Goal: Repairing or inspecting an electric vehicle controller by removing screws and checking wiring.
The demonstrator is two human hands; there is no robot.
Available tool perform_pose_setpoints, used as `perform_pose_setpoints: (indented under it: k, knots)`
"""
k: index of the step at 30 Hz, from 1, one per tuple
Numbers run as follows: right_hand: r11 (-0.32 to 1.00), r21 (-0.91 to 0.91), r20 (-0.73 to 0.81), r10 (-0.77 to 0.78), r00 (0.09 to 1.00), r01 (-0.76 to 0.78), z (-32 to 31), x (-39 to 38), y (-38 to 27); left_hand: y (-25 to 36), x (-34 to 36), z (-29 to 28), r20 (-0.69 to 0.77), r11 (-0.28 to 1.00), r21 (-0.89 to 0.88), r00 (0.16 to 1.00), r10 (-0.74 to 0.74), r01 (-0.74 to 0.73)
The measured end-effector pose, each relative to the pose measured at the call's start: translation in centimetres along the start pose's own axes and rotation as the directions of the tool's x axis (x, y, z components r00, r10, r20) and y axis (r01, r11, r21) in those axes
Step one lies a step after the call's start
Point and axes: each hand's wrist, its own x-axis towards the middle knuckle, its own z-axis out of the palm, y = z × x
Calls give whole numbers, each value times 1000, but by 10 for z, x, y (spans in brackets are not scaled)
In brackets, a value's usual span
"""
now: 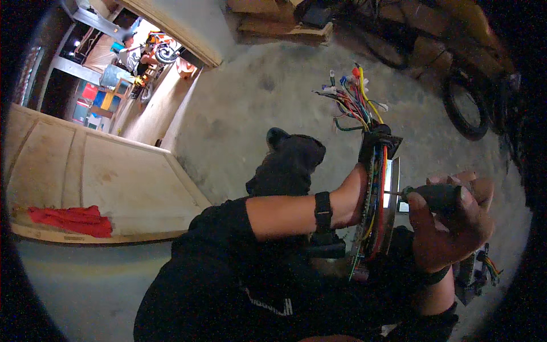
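While an open casing (390,225) holds wires (381,199), right grip (453,228) wrapped round screwdriver (439,198), left grip (351,194) against casing, closure unclear

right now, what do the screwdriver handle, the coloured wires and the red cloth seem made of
Screwdriver handle: probably dark matte plastic or rubber, as it reflects little. Coloured wires: likely plastic-insulated, going by their smooth, bright colours. Red cloth: soft, dull fabric, judging by its loose folds; fibre unclear.

Red cloth (71,220) (crumpled), black tyre (473,130).
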Motion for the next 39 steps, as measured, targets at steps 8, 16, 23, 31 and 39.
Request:
perform_pose_setpoints:
  k: [8,16,23,31,39]
  knots:
    - [958,276,-99,-53,994,78,11,-1,6,9,-9,8,170,976,-165,979,-114,142]
    - [817,495,170,243,955,-296,5,-6,4,-6,14,-19,271,1000,-16,962,12,-8]
    - [948,319,117,-42,992,2,19,-6,18,7,-2,-6,144,995,43,985,-99,94]
    - [958,282,133,20,991,-57,4,-7,13,-5,15,-13,77,988,-114,992,-96,104]
    - [677,599,361,249,899,-428,9,1,0,1,6,-5,245,994,-109,969,42,-15]
